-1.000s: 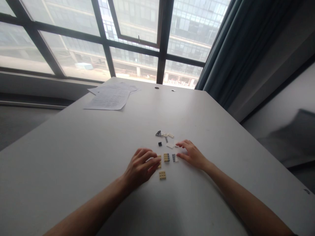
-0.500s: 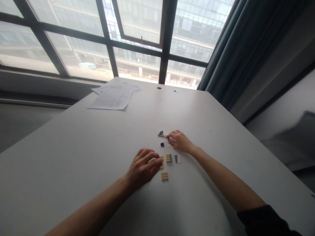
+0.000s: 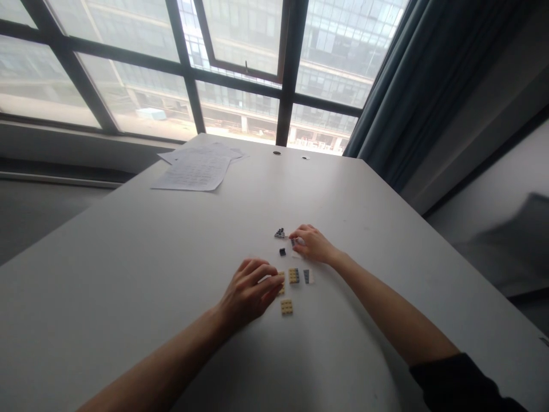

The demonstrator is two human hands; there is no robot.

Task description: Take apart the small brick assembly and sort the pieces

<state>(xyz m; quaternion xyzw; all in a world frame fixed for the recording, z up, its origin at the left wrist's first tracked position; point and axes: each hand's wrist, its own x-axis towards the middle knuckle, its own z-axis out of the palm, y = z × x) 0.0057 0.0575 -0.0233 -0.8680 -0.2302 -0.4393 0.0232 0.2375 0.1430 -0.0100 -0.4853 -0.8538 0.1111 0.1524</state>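
My left hand [image 3: 251, 289] has its fingers curled on a tan toy building brick [image 3: 282, 283], partly hidden by the fingertips. Further off, my right hand [image 3: 314, 243] holds a small grey toy brick [image 3: 294, 243] at the tabletop, between thumb and index finger; white pieces lie close to it. Between the hands sits a tan and grey studded block [image 3: 294, 276], with a grey wedge-shaped piece [image 3: 306, 276] and a white piece [image 3: 311, 276] on its right. Nearer to me lies a tan studded plate [image 3: 286, 307].
A black piece [image 3: 282, 252] and a grey-black cluster of bricks [image 3: 279, 233] lie left of my right hand. Printed papers [image 3: 193, 171] rest at the white table's [image 3: 141, 274] far left. Windows and a dark curtain [image 3: 386, 97] stand beyond.
Both hands stay nearly in place. The right fingers have shifted very slightly, showing a little more of the grey brick; the whole view has moved a touch.
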